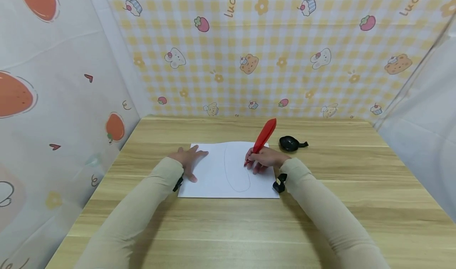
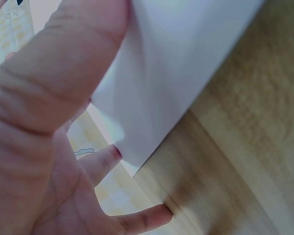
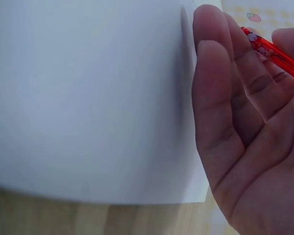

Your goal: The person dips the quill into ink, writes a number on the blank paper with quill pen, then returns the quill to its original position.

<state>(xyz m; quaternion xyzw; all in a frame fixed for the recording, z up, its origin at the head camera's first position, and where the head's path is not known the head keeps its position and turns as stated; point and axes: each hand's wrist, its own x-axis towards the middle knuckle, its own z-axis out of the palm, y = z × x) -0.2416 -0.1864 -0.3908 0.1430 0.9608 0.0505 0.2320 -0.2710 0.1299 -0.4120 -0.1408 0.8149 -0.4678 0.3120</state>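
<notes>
A white sheet of paper (image 1: 210, 174) lies on the wooden table, with a thin, long U-shaped line drawn on it. My right hand (image 1: 265, 158) pinches a red pen (image 1: 264, 136) with a wide feather-shaped top, its tip at the right side of the curve. In the right wrist view, the pen's clear red barrel (image 3: 274, 56) with small printed figures shows between the thumb and fingers of the right hand (image 3: 255, 112). My left hand (image 1: 189, 160) rests with spread fingers on the paper's left edge. The left wrist view shows its fingers (image 2: 100, 164) near the paper's corner.
A small black pan-shaped object (image 1: 289, 143) with a short handle sits on the table (image 1: 228, 233) to the right of the pen. Behind the table hangs a yellow checked cloth (image 1: 228, 55), and pale cloths (image 1: 71, 82) hang at the sides.
</notes>
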